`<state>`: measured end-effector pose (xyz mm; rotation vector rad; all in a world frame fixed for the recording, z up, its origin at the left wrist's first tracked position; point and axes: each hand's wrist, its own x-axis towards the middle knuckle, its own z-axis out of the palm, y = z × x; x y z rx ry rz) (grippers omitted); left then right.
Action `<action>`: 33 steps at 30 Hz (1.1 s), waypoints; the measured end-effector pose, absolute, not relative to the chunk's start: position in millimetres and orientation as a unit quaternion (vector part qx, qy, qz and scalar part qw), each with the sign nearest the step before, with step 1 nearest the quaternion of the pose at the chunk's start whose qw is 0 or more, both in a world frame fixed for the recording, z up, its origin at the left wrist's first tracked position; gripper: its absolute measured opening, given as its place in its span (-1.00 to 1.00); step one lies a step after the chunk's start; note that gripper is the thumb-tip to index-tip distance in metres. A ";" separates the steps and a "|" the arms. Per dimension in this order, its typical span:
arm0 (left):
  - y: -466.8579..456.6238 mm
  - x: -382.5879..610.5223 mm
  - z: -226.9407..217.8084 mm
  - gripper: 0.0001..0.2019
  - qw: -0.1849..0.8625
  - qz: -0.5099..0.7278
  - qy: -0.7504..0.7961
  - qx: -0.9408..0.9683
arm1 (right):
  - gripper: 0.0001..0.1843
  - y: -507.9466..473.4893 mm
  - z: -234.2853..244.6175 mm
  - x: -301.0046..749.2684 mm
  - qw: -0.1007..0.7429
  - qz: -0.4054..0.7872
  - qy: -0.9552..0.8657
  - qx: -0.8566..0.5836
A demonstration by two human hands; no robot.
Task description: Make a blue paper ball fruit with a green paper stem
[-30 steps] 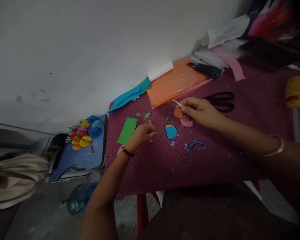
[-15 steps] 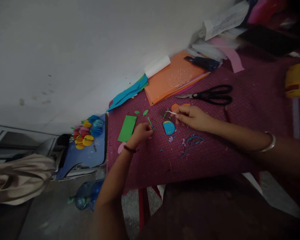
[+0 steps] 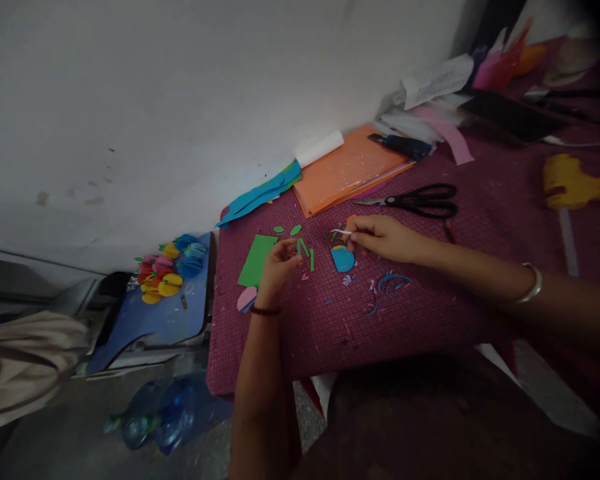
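Observation:
My left hand is over the left part of the table, thumb and forefinger curled around a short green paper strip. Two more green strips lie just right of its fingertips, and a green paper rectangle is partly under the hand. My right hand pinches a thin white pointed tool, its tip facing left; the rest is hidden in the fingers. Below that tip rests a blue rounded paper piece with a yellow edge. Two green paper leaves lie beyond the left hand.
Black-handled scissors lie behind my right hand. Orange sheets with a dark cutter sit by the wall. A yellow glue gun is at right. Colourful paper shapes fill part of a blue board at left.
My left hand has drawn slightly left and its fingers have loosened, uncovering more green strips. My right hand keeps the white tool in nearly the same place. The camera view has shifted a little.

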<state>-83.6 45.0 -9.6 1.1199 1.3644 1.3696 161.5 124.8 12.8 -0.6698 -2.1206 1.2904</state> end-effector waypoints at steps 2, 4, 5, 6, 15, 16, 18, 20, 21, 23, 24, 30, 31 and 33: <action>41.8 -80.4 -11.7 -0.61 0.456 0.594 0.513 0.420 | -0.86 120.5 14.4 154.5 0.267 0.495 -0.790 -0.244; 39.4 -73.2 -14.5 -0.62 0.469 0.619 0.494 0.390 | -0.86 115.1 12.8 145.5 0.282 0.498 -0.778 -0.258; 38.6 -68.3 -15.7 -0.62 0.472 0.624 0.491 0.383 | -0.85 112.5 11.2 141.1 0.299 0.496 -0.770 -0.267; 37.9 -62.9 -16.7 -0.61 0.473 0.624 0.489 0.384 | -0.83 110.0 9.3 137.1 0.313 0.499 -0.762 -0.269; 24.3 -18.6 -10.5 -0.56 0.421 0.552 0.504 0.514 | -0.81 106.2 -0.5 129.2 0.310 0.550 -0.724 -0.279; 22.8 -17.5 -7.8 -0.55 0.419 0.543 0.504 0.525 | -0.80 106.6 -1.1 129.9 0.308 0.552 -0.721 -0.284; 20.5 -19.1 -0.2 -0.53 0.385 0.526 0.520 0.552 | -0.79 106.4 -1.2 131.6 0.308 0.557 -0.715 -0.289; 19.4 -24.1 8.2 -0.58 0.311 0.519 0.557 0.569 | -0.80 104.4 0.4 133.2 0.310 0.559 -0.713 -0.288; 19.2 -26.9 11.4 -0.64 0.279 0.521 0.572 0.568 | -0.80 102.7 1.7 133.7 0.308 0.558 -0.715 -0.288; 19.2 -30.5 13.8 -0.73 0.286 0.530 0.580 0.548 | -0.80 98.6 4.1 134.2 0.301 0.553 -0.722 -0.288; 19.3 -30.8 12.7 -0.75 0.326 0.533 0.570 0.533 | -0.79 96.5 4.8 134.1 0.295 0.550 -0.726 -0.287; 20.3 -15.8 -5.6 -0.75 0.541 0.564 0.459 0.422 | -0.77 88.1 2.7 133.2 0.275 0.539 -0.738 -0.297; 20.5 -13.2 -7.2 -0.74 0.553 0.570 0.454 0.403 | -0.78 87.5 2.4 133.7 0.276 0.540 -0.738 -0.296; 20.9 -9.9 -8.5 -0.73 0.570 0.581 0.454 0.361 | -0.82 87.2 3.2 135.8 0.291 0.541 -0.734 -0.289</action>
